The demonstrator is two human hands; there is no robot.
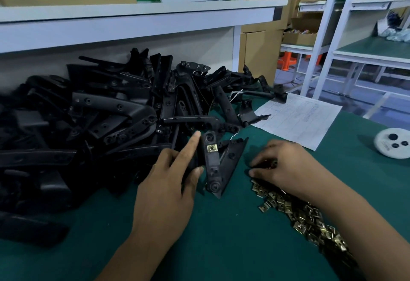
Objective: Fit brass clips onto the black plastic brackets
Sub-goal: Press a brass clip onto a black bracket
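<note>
A black bracket [211,165] is standing nearly upright on a green mat [221,236], just in front of a big heap of brackets [88,125]. One brass clip [211,148] is already sitting on its upper part. The left hand [168,183] is gripping the bracket, thumb curled round its side and forefinger lying straight along its upper edge. A second bracket [233,158] is leaning just behind it, touching it.

To the right, the right hand [288,165] is reaching down into loose clips [299,212] spread on the mat, fingers curled as if pinching some; whether it is actually holding one cannot be told, since the fingertips are hiding what lies beneath.

Farther off, a sheet of paper [299,118] is lying under the heap's edge, and a white round object [392,143] is resting at the far right.

Likely risks: the bracket is balancing on its lower end, so pushing a clip on could be tipping or twisting it in that light hold. The small clips could be slipping from the fingers, or going on crooked. The leaning bracket could be sliding down once its neighbour is lifted.
</note>
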